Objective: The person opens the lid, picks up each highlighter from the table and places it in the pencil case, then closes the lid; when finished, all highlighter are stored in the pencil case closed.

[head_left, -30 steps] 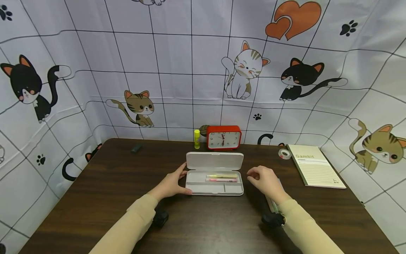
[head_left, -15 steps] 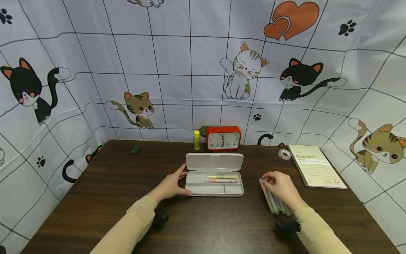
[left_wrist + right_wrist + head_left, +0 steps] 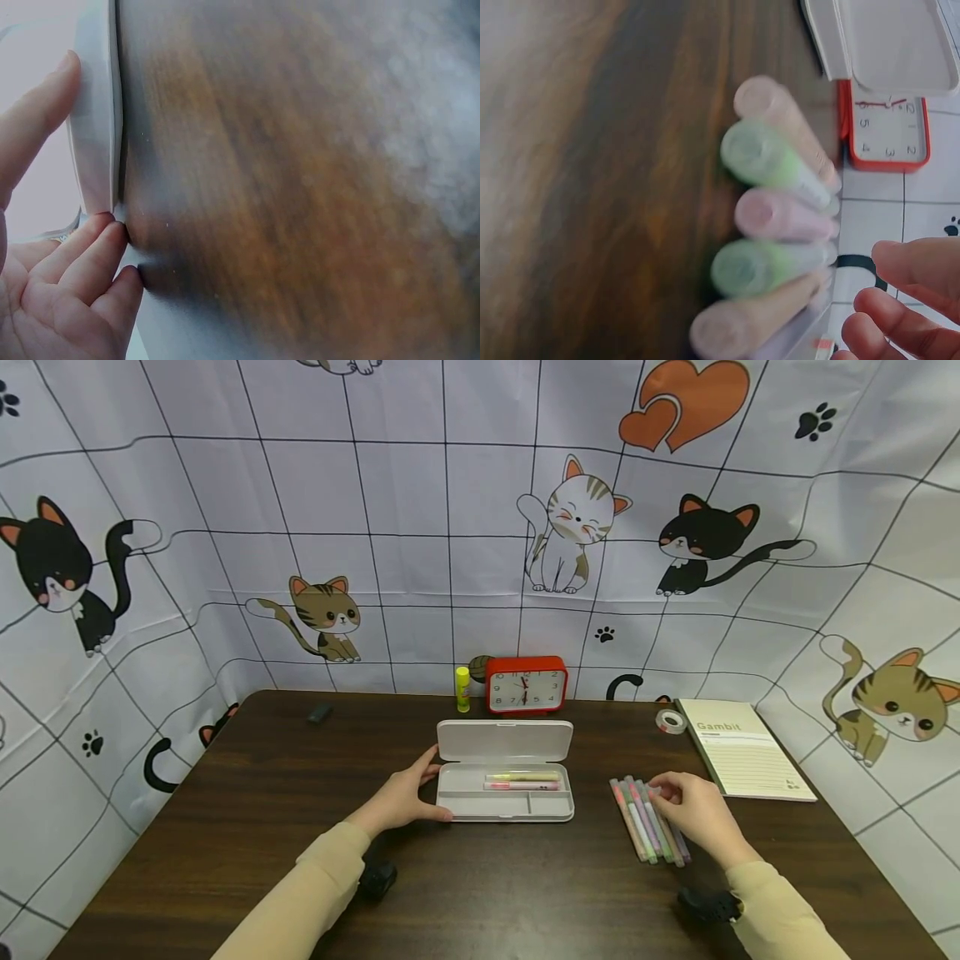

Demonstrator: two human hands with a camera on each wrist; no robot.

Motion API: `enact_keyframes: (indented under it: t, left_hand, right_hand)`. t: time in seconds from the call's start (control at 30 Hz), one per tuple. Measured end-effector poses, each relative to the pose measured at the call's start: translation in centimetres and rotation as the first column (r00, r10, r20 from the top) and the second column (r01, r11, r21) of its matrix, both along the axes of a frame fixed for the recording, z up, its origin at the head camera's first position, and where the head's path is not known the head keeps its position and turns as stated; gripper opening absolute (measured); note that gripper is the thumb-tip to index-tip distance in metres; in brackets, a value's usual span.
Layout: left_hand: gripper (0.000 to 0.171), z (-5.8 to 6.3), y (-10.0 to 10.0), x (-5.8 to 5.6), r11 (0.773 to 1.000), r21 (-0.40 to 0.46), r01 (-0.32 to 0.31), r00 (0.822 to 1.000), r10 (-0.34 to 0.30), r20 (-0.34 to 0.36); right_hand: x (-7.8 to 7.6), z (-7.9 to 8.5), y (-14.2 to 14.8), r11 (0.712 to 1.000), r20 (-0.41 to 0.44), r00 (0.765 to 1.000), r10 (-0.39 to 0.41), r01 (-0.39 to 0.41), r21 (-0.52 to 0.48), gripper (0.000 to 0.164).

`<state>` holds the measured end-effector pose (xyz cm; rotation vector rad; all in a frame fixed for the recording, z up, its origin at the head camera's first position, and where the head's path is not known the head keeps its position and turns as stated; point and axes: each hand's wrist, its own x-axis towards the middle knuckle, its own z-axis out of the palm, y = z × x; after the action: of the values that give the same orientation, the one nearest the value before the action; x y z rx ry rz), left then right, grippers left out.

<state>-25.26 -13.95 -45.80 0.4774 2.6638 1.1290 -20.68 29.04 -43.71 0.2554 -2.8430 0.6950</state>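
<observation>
An off-white pencil case [image 3: 480, 807] lies on the table with its lid [image 3: 505, 742] raised. Inside, a yellow pen [image 3: 522, 776] and a pink pen [image 3: 522, 786] rest in the back compartment. My left hand [image 3: 401, 796] grips the case's left end, thumb at the front corner and fingers behind. To the right of the case, several pastel marker pens [image 3: 637, 821] lie side by side. My right hand [image 3: 697, 812] is at their far right end, fingertips over the upper tips. In the right wrist view, the thumb [image 3: 915, 262] stands apart from the fingers, nothing between them.
Behind the case stand a red clock [image 3: 527, 686] and a yellow glue stick [image 3: 462, 690]. A tape roll [image 3: 671, 722] and a notepad [image 3: 750, 747] lie at the back right. A small dark block [image 3: 319, 713] sits at the back left.
My right hand has moved right and toward me, from beside the case across the row of marker pens, uncovering them. The left hand stays on the case.
</observation>
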Motion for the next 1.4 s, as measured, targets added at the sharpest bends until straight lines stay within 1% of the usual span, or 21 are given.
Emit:
enact_keyframes:
  t: [0.43,0.57,0.73,1.03,1.17,1.4]
  left_hand:
    - [0.112,-0.1,-0.1,0.0,1.000,0.010,0.007,1.000,-0.007,-0.001]
    - [0.112,-0.2,-0.1,-0.1,1.000,0.012,0.006,1.000,-0.006,0.002]
    - [0.113,-0.3,-0.1,-0.2,1.000,0.010,0.005,1.000,-0.005,0.006]
    - [0.112,-0.2,-0.1,-0.2,1.000,0.006,0.004,1.000,-0.004,0.007]
    - [0.112,-0.3,-0.1,-0.1,1.000,0.004,0.002,1.000,-0.002,0.007]
    - [0.112,-0.3,-0.1,-0.1,1.000,0.008,-0.003,1.000,0.003,0.005]
  right_hand:
    - [1.2,-1.0,2.0,0.999,0.046,0.998,-0.048,0.048,0.005,0.015]
    - [1.4,-1.2,2.3,0.998,0.083,0.995,-0.059,0.059,0.007,0.019]
    - [1.4,-1.1,2.5,0.998,0.142,0.988,-0.067,0.065,0.019,0.022]
    - [1.5,-0.8,2.9,0.995,0.191,0.977,-0.094,0.087,0.044,0.022]
    - [1.5,-0.9,3.0,0.995,0.201,0.975,-0.098,0.091,0.045,0.022]
    - [1.3,-0.9,3.1,0.995,0.178,0.979,-0.096,0.088,0.051,0.018]
